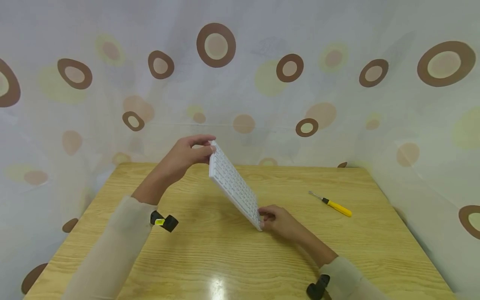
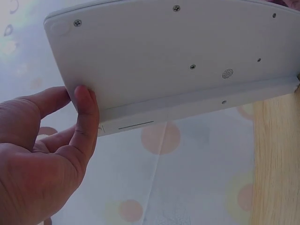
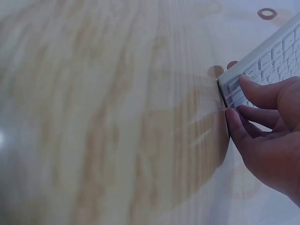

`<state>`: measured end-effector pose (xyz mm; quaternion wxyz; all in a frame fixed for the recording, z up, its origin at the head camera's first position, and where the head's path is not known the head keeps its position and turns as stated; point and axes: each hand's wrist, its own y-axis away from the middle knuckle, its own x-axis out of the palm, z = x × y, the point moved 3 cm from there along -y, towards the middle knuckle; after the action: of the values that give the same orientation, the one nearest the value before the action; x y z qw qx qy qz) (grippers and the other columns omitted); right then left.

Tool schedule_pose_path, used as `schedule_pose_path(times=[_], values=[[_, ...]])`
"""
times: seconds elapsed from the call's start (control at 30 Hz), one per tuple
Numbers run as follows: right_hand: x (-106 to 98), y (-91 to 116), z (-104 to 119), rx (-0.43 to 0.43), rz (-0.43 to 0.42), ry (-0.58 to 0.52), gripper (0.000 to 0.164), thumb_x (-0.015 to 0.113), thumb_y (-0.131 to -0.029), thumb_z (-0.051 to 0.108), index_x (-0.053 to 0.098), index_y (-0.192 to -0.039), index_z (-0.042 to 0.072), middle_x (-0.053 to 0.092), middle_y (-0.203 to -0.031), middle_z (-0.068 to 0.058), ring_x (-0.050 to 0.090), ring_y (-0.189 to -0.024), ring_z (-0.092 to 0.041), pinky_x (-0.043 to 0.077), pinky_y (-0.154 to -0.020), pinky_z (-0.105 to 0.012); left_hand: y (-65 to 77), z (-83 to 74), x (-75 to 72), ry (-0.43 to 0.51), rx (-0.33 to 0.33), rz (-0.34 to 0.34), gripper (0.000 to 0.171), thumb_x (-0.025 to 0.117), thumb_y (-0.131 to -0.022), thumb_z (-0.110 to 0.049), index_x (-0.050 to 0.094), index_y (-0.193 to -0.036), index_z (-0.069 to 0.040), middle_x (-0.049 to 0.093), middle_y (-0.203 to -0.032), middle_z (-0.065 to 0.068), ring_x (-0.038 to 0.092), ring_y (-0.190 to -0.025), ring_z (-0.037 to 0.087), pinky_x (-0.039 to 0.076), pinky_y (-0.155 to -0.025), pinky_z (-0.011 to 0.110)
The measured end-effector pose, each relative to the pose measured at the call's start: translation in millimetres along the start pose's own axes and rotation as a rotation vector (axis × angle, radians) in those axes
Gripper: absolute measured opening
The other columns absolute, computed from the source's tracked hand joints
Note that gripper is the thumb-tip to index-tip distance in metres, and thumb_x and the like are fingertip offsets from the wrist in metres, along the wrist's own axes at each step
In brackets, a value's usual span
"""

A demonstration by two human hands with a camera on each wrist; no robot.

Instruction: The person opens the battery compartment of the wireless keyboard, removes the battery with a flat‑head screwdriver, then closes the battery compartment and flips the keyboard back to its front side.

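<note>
A white keyboard [image 1: 235,183] is held tilted above the table, its left end high and its right end low near the tabletop. My left hand [image 1: 190,153] grips the raised end between thumb and fingers. At the lower end, my right hand [image 1: 279,221] pinches the corner, with the thumb on the key side in the right wrist view. The left wrist view shows the keyboard's plain underside [image 2: 140,56], with several small screws, a round sticker and a ridge along one edge.
A screwdriver [image 1: 337,207] with a yellow handle lies on the wooden table [image 1: 180,258], right of my right hand. Behind and at both sides hangs a pale curtain [image 1: 247,96] with brown and beige circles.
</note>
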<state>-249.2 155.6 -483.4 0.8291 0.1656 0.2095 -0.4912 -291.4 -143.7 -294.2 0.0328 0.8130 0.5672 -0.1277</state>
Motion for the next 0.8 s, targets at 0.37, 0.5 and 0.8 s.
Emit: schedule_pose_path(times=[0.37, 0.5, 0.8], values=[[7.9, -1.1, 3.8, -0.045, 0.036, 0.015, 0.051, 0.07, -0.096, 0.02, 0.056, -0.139, -0.003, 0.061, -0.135, -0.019, 0.057, -0.117, -0.029, 0.049, -0.098, -0.043, -7.5, -15.7, 15.1, 0.021, 0.056, 0.016, 0.052, 0.064, -0.097, -0.02, 0.051, -0.144, -0.002, 0.055, -0.121, 0.016, 0.072, -0.087, 0.025, 0.057, -0.091, 0.041], [4.6, 2.1, 3.3, 0.024, 0.016, -0.04, 0.049, 0.067, -0.098, 0.022, 0.056, -0.14, 0.0, 0.062, -0.134, -0.014, 0.059, -0.119, -0.027, 0.051, -0.098, -0.04, -12.9, -18.4, 23.8, 0.036, 0.072, 0.037, 0.052, 0.064, -0.097, -0.018, 0.051, -0.144, 0.0, 0.054, -0.119, 0.016, 0.071, -0.085, 0.024, 0.058, -0.088, 0.039], [-7.0, 3.4, 10.7, 0.058, 0.044, -0.206, 0.052, 0.066, -0.098, 0.022, 0.052, -0.144, 0.002, 0.06, -0.137, -0.016, 0.058, -0.127, -0.03, 0.051, -0.1, -0.039, -23.6, -26.6, 40.7, 0.036, 0.087, 0.031, 0.05, 0.065, -0.097, -0.017, 0.053, -0.143, -0.001, 0.056, -0.119, 0.017, 0.072, -0.085, 0.024, 0.059, -0.086, 0.039]])
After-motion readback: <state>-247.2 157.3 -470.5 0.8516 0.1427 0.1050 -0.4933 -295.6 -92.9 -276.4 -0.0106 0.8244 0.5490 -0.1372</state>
